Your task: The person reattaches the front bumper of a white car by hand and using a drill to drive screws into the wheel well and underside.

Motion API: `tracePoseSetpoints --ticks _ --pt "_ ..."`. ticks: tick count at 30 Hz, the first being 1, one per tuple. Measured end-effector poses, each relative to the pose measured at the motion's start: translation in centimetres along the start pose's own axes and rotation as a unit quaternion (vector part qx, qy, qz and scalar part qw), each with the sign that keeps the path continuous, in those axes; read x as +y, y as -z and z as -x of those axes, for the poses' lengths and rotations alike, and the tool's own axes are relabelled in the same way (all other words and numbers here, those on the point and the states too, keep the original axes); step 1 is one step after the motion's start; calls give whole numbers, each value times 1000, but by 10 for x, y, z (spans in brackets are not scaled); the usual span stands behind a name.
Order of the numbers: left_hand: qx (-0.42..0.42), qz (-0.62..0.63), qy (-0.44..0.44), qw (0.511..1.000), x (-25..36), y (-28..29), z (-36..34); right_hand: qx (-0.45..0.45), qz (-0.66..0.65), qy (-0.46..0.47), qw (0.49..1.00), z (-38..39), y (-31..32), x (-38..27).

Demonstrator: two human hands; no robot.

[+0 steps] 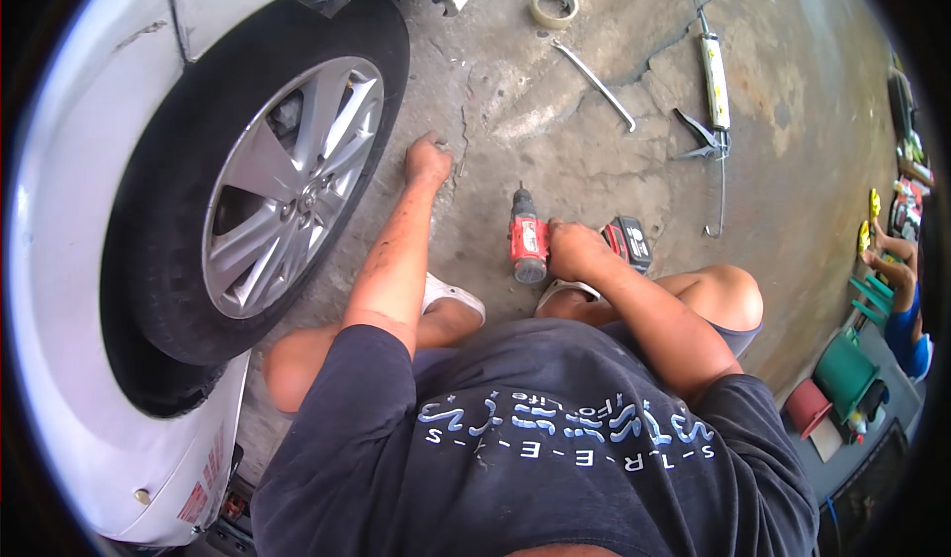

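A red and black cordless drill [529, 244] is in my right hand [578, 251], whose fingers wrap its grip. Its narrow bit points away from me, and the black battery [628, 244] shows past the back of my hand. My left hand [429, 159] is closed, reached forward low over the concrete beside the car's wheel. Whatever its curled fingers may pinch is too small or hidden to make out. Close on its left stands the black tyre [371, 47] with a silver alloy rim [260, 161], under the white car's fender [74, 161].
On the concrete floor [555, 151] lie a roll of tape [554, 7], a thin metal bar [596, 87] and a caulking gun [714, 87] with a white cartridge. At far right, another person [901, 290] sits near a green container [844, 371] and a red one [807, 406]. The fender's lower edge looks broken.
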State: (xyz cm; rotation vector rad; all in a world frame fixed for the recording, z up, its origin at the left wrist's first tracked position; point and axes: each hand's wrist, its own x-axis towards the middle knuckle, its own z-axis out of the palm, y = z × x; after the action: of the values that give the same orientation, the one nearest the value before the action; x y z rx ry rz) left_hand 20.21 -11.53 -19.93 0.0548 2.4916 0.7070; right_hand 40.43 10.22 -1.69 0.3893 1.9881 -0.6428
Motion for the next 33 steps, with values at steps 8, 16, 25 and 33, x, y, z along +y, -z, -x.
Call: tracePoseSetpoints --ticks 8,16,25,33 --pt "-50 -89 -93 990 -4 -26 26 27 94 88 991 -17 -8 -2" --pt "-114 -180 -38 976 -48 -17 -26 104 58 150 982 -26 -28 -25" --pt "-235 596 -2 768 117 119 13 329 8 215 920 -25 0 -45" --pt "-150 616 -98 767 145 157 28 408 67 268 870 -16 48 -72"
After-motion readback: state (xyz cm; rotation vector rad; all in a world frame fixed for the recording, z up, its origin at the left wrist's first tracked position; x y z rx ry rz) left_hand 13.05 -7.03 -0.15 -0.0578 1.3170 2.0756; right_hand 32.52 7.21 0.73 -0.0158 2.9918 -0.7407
